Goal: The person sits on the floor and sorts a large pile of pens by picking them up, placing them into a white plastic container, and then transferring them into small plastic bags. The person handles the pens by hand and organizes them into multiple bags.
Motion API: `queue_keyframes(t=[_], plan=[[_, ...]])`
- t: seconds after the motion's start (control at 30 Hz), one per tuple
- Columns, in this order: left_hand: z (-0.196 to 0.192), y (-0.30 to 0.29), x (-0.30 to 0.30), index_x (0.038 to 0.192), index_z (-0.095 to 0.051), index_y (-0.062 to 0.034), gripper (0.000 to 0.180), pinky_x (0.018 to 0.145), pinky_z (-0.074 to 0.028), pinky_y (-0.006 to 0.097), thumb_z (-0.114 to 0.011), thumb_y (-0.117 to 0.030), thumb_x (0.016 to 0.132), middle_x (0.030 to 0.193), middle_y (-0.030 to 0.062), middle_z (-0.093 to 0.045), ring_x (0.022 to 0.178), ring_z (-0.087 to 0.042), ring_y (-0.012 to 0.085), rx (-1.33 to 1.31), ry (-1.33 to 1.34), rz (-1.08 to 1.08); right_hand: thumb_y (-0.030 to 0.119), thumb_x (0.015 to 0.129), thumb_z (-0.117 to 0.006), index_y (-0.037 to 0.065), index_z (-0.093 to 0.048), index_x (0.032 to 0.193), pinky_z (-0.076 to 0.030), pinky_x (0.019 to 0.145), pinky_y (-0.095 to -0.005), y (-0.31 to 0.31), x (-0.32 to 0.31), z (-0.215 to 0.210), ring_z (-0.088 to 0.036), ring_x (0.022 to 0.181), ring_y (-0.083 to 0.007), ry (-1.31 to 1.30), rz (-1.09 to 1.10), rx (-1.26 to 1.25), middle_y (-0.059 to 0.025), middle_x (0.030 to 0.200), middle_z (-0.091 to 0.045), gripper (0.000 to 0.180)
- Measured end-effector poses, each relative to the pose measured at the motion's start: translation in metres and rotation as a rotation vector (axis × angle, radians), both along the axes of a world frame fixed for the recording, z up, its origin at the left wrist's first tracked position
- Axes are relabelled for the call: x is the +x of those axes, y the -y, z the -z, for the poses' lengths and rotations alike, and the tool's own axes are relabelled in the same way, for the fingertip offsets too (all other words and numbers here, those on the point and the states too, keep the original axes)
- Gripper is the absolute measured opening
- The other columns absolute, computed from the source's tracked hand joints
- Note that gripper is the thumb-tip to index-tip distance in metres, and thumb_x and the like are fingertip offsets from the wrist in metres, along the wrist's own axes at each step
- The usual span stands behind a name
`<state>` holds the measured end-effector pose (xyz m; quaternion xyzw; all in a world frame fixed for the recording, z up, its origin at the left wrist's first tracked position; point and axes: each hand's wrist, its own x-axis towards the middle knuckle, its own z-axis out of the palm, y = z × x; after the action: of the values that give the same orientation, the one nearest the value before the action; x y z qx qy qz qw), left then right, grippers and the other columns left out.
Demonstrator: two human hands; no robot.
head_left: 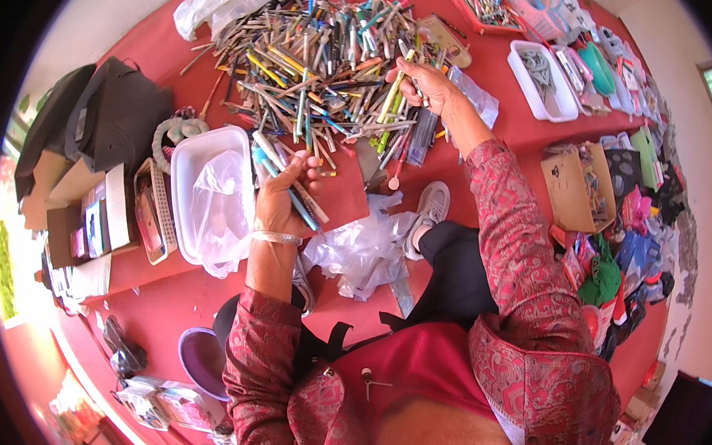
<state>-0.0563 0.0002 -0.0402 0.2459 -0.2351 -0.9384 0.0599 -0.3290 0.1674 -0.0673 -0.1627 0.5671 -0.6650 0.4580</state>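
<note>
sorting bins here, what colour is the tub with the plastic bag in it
White tub, clear plastic bag; head view.

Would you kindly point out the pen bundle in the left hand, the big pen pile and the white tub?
pen bundle (288,182), head view, mid shafts.
pen pile (313,58), head view, centre.
white tub (184,151), head view, top rim.

A heap of pens (321,57) lies behind a tub (197,163), seemingly holding a bag (223,202), at its left.

— What is the left hand (283,201) holding?
— It is gripping a bundle of pens (286,178) beside the white tub (185,163).
— And the right hand (427,83)?
— It is pinching one pen (408,60) over the big pen pile (313,54).
</note>
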Motion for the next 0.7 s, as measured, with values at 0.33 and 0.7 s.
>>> queue_keyframes(t=[0.33, 0.7], plan=[[-0.01, -0.015, -0.006, 0.1, -0.046, 0.0044, 0.018, 0.072, -0.051, 0.031, -0.042, -0.006, 0.086, 0.099, 0.0186, -0.055, 0.085, -0.058, 0.0234, 0.154, -0.06, -0.112, 0.013, 0.081, -0.056, 0.004, -0.057, 0.083, -0.039, 0.053, -0.0188, 0.051, 0.115, -0.08, -0.049, 0.059, -0.0072, -0.522, -0.259, -0.179, -0.0028, 0.069, -0.056, 0.009], [-0.024, -0.01, 0.002, 0.1, -0.047, 0.0004, 0.017, 0.082, -0.045, 0.036, -0.04, -0.008, 0.087, 0.096, 0.0139, -0.057, 0.089, -0.055, 0.0238, 0.115, -0.273, -0.144, -0.007, 0.065, -0.047, 0.004, -0.059, 0.089, -0.046, 0.068, -0.0291, 0.046, 0.175, -0.092, -0.058, 0.076, -0.0243, -1.229, -0.477, -0.082, -0.0085, 0.078, -0.057, 0.029]])
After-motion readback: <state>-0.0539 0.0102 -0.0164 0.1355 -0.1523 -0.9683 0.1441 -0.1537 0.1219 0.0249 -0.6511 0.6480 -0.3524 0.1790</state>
